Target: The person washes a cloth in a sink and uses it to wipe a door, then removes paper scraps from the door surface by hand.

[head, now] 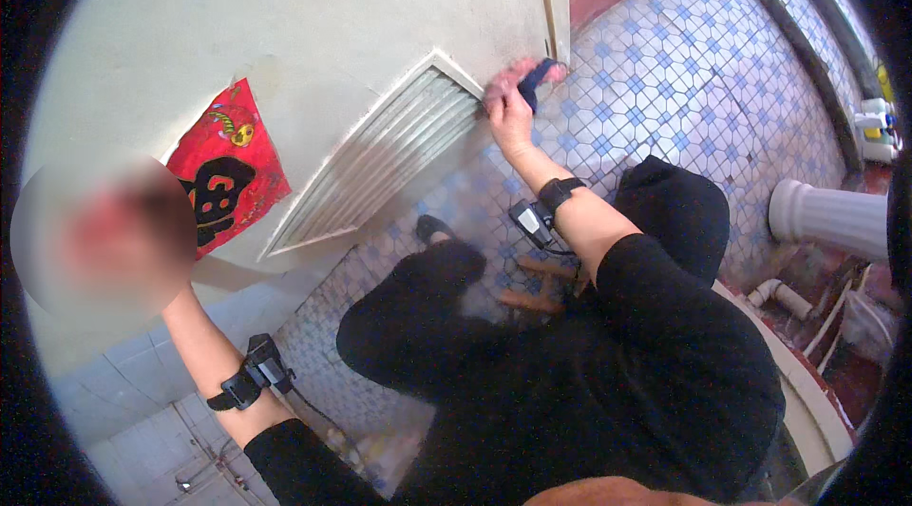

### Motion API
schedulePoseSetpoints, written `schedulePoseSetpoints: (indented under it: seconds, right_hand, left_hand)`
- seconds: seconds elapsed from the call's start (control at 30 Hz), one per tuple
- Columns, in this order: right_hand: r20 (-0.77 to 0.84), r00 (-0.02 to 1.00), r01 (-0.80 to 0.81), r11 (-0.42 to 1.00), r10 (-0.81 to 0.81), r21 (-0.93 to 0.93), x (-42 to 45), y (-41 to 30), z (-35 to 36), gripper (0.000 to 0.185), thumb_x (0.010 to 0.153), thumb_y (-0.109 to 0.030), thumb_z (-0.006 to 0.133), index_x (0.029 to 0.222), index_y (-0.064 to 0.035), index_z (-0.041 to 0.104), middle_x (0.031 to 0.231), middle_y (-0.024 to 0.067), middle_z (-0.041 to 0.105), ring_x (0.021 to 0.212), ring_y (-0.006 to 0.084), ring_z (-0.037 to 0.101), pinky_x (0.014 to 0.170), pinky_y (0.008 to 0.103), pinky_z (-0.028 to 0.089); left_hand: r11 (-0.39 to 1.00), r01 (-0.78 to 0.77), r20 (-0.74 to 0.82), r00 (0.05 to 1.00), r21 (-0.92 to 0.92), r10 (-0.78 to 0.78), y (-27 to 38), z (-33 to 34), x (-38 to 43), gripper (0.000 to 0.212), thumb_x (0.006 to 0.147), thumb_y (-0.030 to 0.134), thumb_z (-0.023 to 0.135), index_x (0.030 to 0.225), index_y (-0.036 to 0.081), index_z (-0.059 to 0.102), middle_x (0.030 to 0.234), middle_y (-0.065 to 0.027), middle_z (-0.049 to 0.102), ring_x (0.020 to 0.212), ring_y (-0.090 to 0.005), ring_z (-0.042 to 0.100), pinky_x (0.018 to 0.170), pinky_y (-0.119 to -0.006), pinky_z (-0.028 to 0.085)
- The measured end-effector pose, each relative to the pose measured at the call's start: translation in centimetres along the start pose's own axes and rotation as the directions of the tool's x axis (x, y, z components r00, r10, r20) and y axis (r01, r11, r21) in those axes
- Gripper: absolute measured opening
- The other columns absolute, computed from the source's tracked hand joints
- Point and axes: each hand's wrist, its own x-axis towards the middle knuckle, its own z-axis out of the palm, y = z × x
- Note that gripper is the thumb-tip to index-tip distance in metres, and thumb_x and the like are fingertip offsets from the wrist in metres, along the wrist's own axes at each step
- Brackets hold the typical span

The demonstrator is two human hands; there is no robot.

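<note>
A pink and dark blue cloth (536, 84) is in my right hand (511, 122), pressed near the lower edge of a pale door (342, 21). The hand is just beside the upper right corner of the louvred vent (385, 157) set in that door. My left hand (158, 276) reaches up the door at the left, but a blurred patch covers it, so its fingers and anything in them are hidden. Close by it, a red paper decoration (246, 142) with a black character is stuck to the door.
Blue-and-white patterned tiles (662, 85) cover the floor. A low wooden stool (531, 301) shows beneath me. To the right stand a white fluted pedestal (826, 217), an elbow pipe (780, 298) and some bottles (880, 128). A raised ledge (791, 7) crosses the upper right.
</note>
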Motion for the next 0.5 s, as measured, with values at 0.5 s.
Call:
schedulePoseSetpoints:
  seconds: [0.5]
  right_hand:
    - [0.334, 0.934, 0.036, 0.893, 0.130, -0.448, 3.1, -4.4, -2.4, 0.014, 0.074, -0.014, 0.052, 0.070, -0.0040, 0.061, 0.073, 0.0179, 0.060, 0.073, 0.0335, 0.059, 0.067, 0.0403, 0.047]
  left_hand:
    - [0.986, -0.105, -0.133, 0.987, -0.131, 0.088, 2.1, -0.7, 2.7, 0.039, 0.081, 0.025, 0.042, 0.113, 0.005, 0.048, 0.121, -0.0125, 0.046, 0.112, -0.0347, 0.040, 0.092, -0.047, 0.032]
